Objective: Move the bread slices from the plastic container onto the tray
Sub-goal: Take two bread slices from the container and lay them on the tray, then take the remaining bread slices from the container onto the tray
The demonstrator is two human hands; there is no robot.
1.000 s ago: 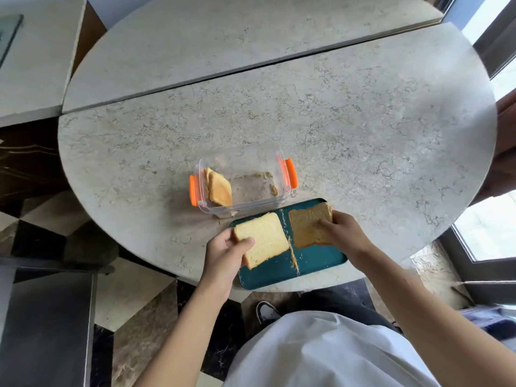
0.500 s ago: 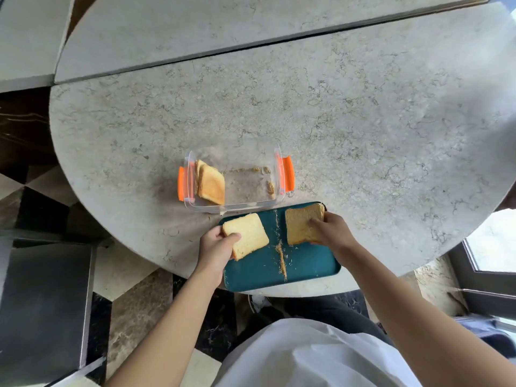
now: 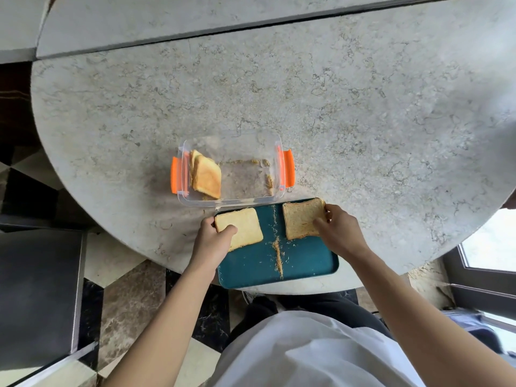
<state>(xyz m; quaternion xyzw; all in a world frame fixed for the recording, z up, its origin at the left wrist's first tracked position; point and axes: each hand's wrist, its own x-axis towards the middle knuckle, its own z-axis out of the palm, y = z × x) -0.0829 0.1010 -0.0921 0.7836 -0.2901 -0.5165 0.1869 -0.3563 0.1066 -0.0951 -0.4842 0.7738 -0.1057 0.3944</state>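
While your hands lowered both slices flat onto the tray (image 3: 301,263) | left hand (image 3: 210,241) pinching pale slice (image 3: 242,229) | right hand (image 3: 339,233) pinching browner slice (image 3: 301,217) | two slices (image 3: 207,177) remain in container (image 3: 275,152).

Daylight is cast from a window (image 3: 491,241) at the right; the stone table (image 3: 363,107) is evenly lit, shadows are soft, and edges are bent by wide-angle distortion.

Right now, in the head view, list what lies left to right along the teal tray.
Left hand → pale square bread slice → line of brown crumbs on the teal plastic tray → darker brown bread slice → right hand.
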